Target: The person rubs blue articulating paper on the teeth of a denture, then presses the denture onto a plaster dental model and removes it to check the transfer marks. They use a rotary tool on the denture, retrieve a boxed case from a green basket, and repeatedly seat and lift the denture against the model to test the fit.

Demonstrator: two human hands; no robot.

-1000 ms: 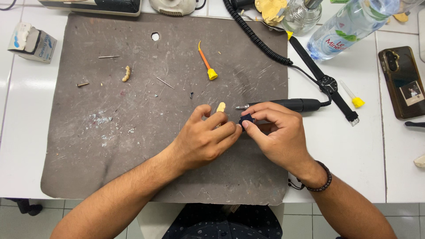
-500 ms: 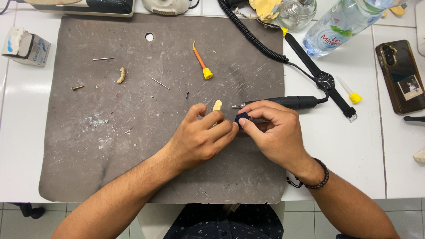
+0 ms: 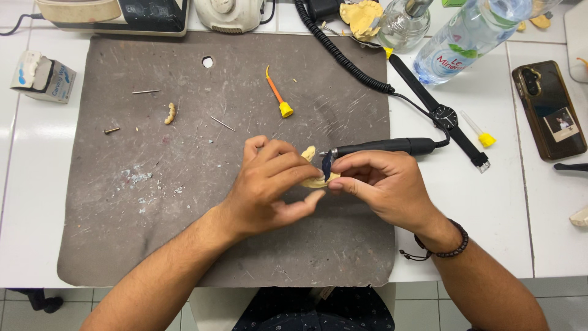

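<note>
Pinching a small yellowish dental cast (image 3: 313,179) between both hands, left hand (image 3: 269,184) and right hand (image 3: 383,184) closed on it, handpiece (image 3: 383,147) just behind the grip, lying sideways.

Bare forearms, dark beaded bracelet (image 3: 442,244)

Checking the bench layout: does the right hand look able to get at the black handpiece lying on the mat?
Probably yes: the handpiece lies just beyond the right hand, nothing between, though its fingers now pinch a small dark piece.
</note>
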